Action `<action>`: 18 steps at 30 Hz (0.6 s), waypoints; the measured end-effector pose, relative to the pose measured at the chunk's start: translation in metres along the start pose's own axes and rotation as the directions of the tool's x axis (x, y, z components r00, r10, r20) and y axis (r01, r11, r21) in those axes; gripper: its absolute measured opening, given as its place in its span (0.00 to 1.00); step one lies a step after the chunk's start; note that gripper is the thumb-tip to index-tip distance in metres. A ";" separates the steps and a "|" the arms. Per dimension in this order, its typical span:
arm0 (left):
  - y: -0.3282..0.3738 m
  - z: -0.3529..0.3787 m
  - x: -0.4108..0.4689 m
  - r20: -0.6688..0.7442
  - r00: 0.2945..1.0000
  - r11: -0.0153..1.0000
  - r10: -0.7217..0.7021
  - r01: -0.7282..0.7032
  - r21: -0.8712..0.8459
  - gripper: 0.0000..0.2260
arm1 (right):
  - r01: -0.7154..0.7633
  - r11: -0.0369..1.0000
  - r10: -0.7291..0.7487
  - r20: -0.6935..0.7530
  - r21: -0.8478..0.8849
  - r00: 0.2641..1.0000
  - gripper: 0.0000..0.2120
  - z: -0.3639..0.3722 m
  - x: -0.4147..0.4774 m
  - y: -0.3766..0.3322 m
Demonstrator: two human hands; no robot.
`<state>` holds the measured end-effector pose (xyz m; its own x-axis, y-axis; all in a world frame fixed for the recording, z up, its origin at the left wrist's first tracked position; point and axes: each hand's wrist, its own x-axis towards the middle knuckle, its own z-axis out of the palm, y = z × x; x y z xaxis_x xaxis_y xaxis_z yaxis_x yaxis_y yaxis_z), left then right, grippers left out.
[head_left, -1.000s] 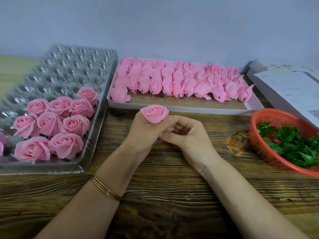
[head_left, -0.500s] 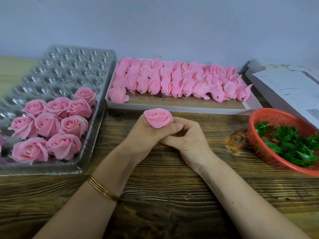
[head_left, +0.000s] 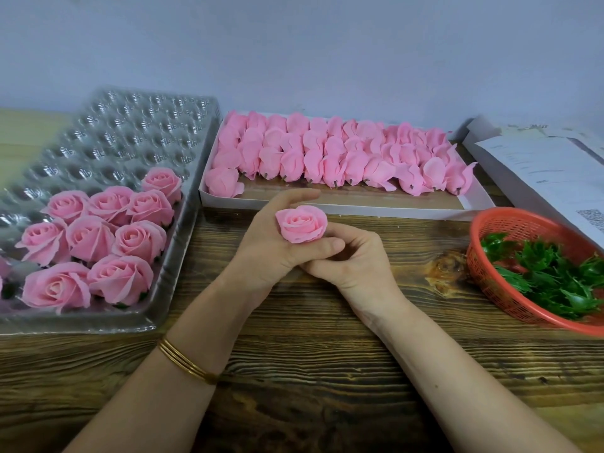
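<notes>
Dark, heavily grained wood forms the bench (head_left: 327, 371), which runs back to a plain pale blue-grey wall (head_left: 294, 44). Near the middle of it, just this side of the box, the left hand (head_left: 261, 253) holds a pink rose (head_left: 301, 223), thumb laid across below the bloom and fingers behind it. Against half a second ago, those fingers have stretched out straighter toward the far side, and the rose now shows more of its open spiral face; its place has hardly shifted. The right hand (head_left: 353, 263) presses against the left thumb with its fingers curled up under the rose, and I cannot tell whether they pinch anything there.

On the left lies a clear plastic tray (head_left: 130, 125) with finished roses (head_left: 98, 240) filling its near cups. Far centre, a white box (head_left: 359, 210) carries rows of pink flower heads (head_left: 327, 152). At the right, a red basket (head_left: 510, 223) holds green leaves (head_left: 549, 273), with papers (head_left: 539, 165) behind it. Gold bangles (head_left: 186, 362) circle the left wrist.
</notes>
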<state>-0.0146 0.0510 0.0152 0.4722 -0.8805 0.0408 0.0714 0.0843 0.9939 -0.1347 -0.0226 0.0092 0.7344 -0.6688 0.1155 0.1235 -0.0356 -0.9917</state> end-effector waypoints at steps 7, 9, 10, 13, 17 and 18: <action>0.018 -0.008 -0.007 -0.054 0.999 0.987 0.006 0.003 0.162 0.38 | -0.045 0.998 0.047 -0.060 0.036 0.997 0.17 -0.003 0.003 0.002; 0.025 -0.008 -0.008 -0.079 0.995 0.960 0.059 -0.035 0.279 0.33 | -0.043 0.999 0.043 -0.060 0.008 0.997 0.16 -0.003 0.003 0.003; 0.028 -0.008 -0.008 -0.082 0.992 0.930 0.091 -0.055 0.363 0.31 | -0.033 0.999 0.032 -0.058 -0.011 0.998 0.16 -0.004 0.004 0.003; 0.038 -0.002 -0.010 -0.022 0.988 0.747 0.150 -0.099 0.657 0.28 | 0.011 0.998 -0.014 -0.058 -0.055 0.998 0.17 -0.004 0.005 0.004; 0.046 0.009 -0.011 -0.002 0.998 0.521 0.068 -0.033 0.853 0.26 | 0.053 0.996 -0.056 -0.041 -0.077 0.998 0.14 -0.004 0.004 0.003; 0.046 0.011 -0.012 -0.006 0.999 0.464 0.054 -0.020 0.886 0.23 | 0.056 0.995 -0.060 -0.046 -0.082 0.997 0.14 -0.004 0.003 0.004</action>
<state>-0.0263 0.0600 0.0619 0.4804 -0.8720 0.0940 -0.7543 -0.3562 0.5515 -0.1348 -0.0281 0.0058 0.6944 -0.6987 0.1719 0.1090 -0.1339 -0.9850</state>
